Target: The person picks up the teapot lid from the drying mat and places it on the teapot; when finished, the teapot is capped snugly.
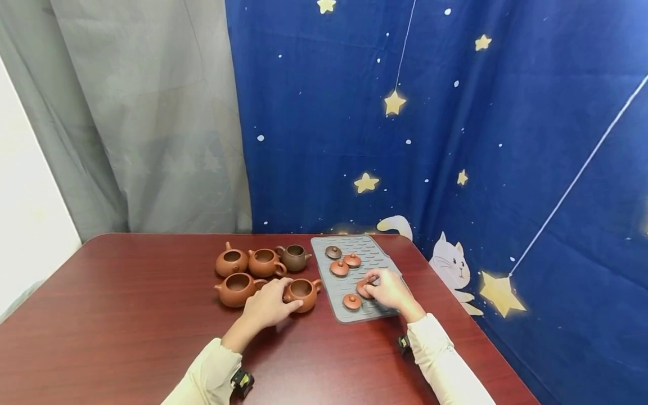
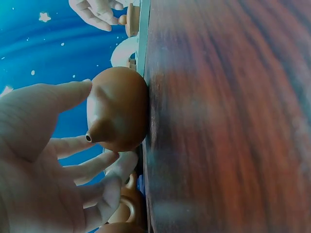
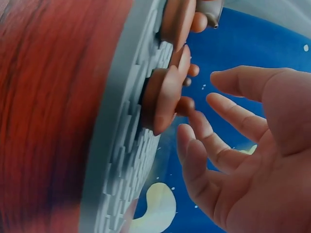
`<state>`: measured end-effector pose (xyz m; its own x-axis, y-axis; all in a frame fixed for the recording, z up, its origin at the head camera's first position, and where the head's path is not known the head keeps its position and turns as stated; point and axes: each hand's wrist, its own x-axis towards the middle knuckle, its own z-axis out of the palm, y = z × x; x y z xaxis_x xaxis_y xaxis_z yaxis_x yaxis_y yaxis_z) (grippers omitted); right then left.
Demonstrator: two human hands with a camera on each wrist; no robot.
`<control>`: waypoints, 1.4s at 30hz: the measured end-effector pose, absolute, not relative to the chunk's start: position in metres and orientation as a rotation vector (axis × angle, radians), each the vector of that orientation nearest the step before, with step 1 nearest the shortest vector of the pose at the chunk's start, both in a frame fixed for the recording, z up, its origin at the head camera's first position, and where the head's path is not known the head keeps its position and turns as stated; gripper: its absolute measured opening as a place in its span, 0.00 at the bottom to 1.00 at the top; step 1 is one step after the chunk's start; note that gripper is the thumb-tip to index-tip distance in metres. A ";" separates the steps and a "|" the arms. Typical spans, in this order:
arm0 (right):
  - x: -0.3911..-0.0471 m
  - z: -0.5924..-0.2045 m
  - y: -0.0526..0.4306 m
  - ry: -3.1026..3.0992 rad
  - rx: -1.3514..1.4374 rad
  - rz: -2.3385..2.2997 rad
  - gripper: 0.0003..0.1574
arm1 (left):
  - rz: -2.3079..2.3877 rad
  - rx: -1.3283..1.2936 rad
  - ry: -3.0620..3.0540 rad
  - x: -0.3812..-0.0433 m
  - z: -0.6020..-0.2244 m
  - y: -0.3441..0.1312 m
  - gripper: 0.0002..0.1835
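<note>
My left hand [image 1: 273, 304] holds a lidless reddish-brown clay teapot [image 1: 301, 292] by its body, thumb on one side and fingers on the other. In the left wrist view this teapot [image 2: 121, 109] rests on the table, its spout towards the camera. Over the grey ridged mat [image 1: 377, 315], my right hand [image 1: 388, 289] reaches to a clay teapot lid [image 1: 363, 288]. The right wrist view shows that lid [image 3: 165, 99] lying on the mat with its knob beside my fingertips; my thumb stands apart from it.
Left of the mat stand several other lidless pots, among them brown teapots [image 1: 236, 289] and a darker one [image 1: 295, 257]. More lids lie on the mat: a dark one [image 1: 333, 252] and brown ones [image 1: 352, 302]. Curtains hang behind the red-brown wooden table [image 1: 126, 315].
</note>
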<state>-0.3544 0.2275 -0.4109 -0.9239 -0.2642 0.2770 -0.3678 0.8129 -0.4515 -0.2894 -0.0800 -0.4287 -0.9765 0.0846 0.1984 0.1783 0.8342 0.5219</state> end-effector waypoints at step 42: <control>-0.353 -0.403 0.192 -2.567 0.336 1.060 0.04 | -0.901 -0.043 -2.922 -0.292 -0.421 -0.081 0.29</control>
<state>-0.3532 0.1921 -0.4030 -0.9135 -0.0863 0.3976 -0.3417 0.6934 -0.6344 -0.2924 -0.0812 -0.4213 -0.9961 0.0019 0.0881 0.0513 0.8261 0.5611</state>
